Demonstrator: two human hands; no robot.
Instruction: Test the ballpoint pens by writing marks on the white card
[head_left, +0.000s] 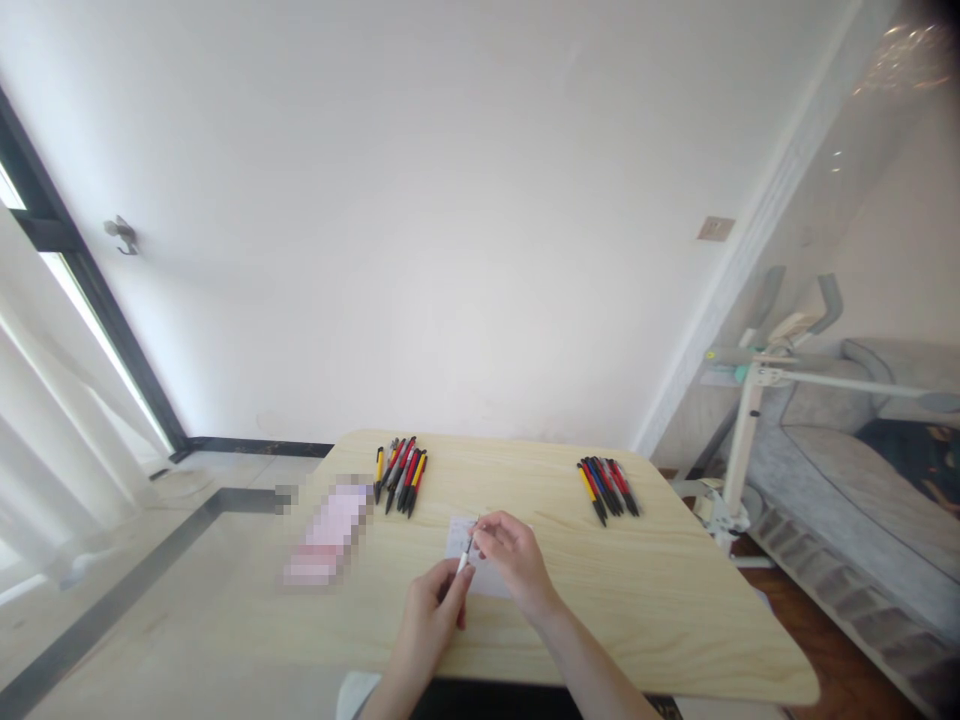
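Observation:
My left hand [435, 603] is closed around the lower part of a slim pen with a whitish barrel [464, 558], which it holds tilted over the table. At the pen's upper end, the thumb and fingertips of my right hand [516, 556] are pinched together. A small dark tip shows there, but the exact part is too small to make out. Beneath both hands lies a sheet of pale paper [495, 582] with faint marks, partly covered by them.
On the light wooden table [637, 610], several coloured pens [401, 478] lie at the back left and several more pens [607, 488] at the back right. A blurred pink patch [326, 540] is at the left edge. Exercise equipment [750, 420] and a grey sofa [847, 490] stand right.

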